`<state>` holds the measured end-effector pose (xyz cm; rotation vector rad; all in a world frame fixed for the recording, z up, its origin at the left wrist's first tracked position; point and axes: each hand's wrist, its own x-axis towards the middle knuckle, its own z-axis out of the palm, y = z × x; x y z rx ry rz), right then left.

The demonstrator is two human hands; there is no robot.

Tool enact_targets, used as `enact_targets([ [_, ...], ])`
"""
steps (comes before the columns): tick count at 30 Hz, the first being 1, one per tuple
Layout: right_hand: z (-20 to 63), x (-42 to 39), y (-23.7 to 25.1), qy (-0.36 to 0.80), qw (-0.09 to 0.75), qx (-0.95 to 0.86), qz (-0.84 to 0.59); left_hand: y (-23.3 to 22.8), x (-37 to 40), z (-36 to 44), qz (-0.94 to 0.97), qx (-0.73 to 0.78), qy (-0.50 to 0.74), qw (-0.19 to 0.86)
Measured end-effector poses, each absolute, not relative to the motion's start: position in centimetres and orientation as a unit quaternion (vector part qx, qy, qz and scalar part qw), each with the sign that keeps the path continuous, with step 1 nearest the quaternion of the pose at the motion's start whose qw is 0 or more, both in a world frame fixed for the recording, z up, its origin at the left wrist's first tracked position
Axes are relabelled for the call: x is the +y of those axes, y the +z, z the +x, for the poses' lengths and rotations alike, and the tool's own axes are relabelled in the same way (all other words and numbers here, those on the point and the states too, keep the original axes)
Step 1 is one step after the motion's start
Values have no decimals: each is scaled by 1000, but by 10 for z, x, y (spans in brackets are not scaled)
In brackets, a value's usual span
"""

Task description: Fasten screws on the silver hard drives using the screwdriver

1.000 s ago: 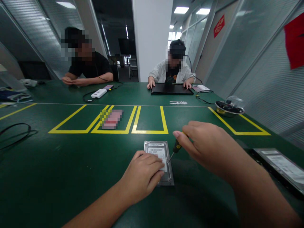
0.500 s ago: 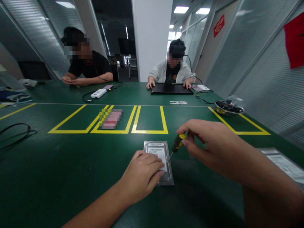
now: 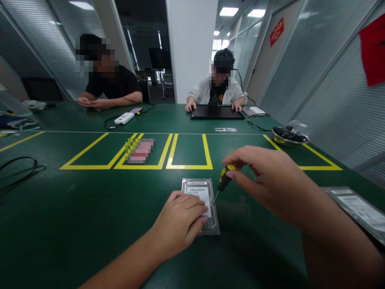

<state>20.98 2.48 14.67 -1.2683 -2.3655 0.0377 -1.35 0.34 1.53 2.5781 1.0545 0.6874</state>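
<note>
The left hand [image 3: 180, 222] lay flat on the hard drive [image 3: 201, 205], fingers [image 3: 192, 202] stretched out and slightly spread, pressing on the near half of its top cover and gripping nothing. The right hand [image 3: 270, 180] was closed on a screwdriver [image 3: 223, 180]: thumb and fingertips pinched the top of its black and yellow handle, and the thin shaft slanted down and to the left so that its tip met the drive's right edge, just beside the left fingertips.

The drive rested on the green bench [image 3: 90, 208] near the wearer's edge, just in front of the yellow-taped rectangles [image 3: 189, 151]. A white label covered part of its silver lid; the print on it was too small to read.

A second drive [image 3: 357, 210] with a white label sat at the right edge of the bench, its writing likewise illegible. Further along that edge stood a metal bowl [image 3: 290, 137] of small dark parts. At the far edge one person's hands rested on a black laptop [image 3: 217, 112], and another person sat at the far left corner beside a white device [image 3: 125, 118] with a cable. A small white printed mark [image 3: 225, 129] lay on the bench near the laptop, unreadable. A red sign [image 3: 276, 32] with pale characters hung on the wall, too blurred to make out.
</note>
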Motion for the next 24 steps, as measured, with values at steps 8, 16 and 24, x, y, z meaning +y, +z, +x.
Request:
enact_targets([
  [8, 209, 27, 147, 48, 229, -856, -462, 15, 4, -13, 890, 363, 238, 136],
  [16, 207, 24, 147, 39, 238, -849, -470, 15, 4, -14, 891, 362, 240, 135],
  [24, 206, 28, 145, 46, 238, -847, -473, 15, 5, -13, 890, 363, 240, 138],
])
